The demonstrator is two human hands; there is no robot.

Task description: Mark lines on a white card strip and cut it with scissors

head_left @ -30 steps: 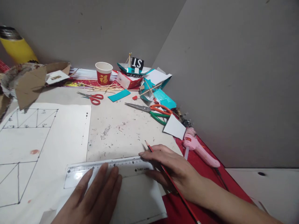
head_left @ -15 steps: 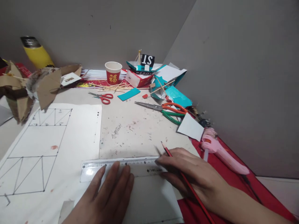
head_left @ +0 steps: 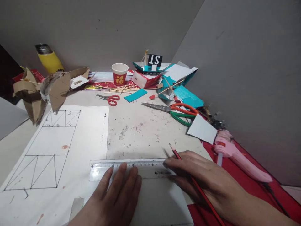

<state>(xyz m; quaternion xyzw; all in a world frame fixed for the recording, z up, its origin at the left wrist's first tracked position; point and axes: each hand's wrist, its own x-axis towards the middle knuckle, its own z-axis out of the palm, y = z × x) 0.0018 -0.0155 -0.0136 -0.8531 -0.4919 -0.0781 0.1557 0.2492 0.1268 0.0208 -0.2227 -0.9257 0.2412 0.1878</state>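
A clear plastic ruler [head_left: 150, 172] lies across a white sheet of card [head_left: 160, 201] near the front of the table. My left hand [head_left: 115, 194] rests flat on the ruler and card, fingers stretched out and a little apart. At the ruler's right end is my right hand [head_left: 202, 179], closed around a red and black pencil [head_left: 197, 185], its sharpened tip pointing up and away from me. The thumb and fingers of that hand also touch the ruler's end. To the left lies a large paper [head_left: 91, 135] with a line drawing of rectangles and diagonals.
Small red scissors [head_left: 113, 99], large orange-and-green scissors [head_left: 181, 110] and a teal strip [head_left: 135, 95] lie beyond. A paper cup [head_left: 119, 75], thin sticks [head_left: 119, 88] and cardboard pieces [head_left: 61, 91] line the back. A pink glue gun [head_left: 242, 160] lies at right.
The whole view has shifted, so everything appears farther right. Both hands, the ruler and the pencil keep about the same places relative to the card.
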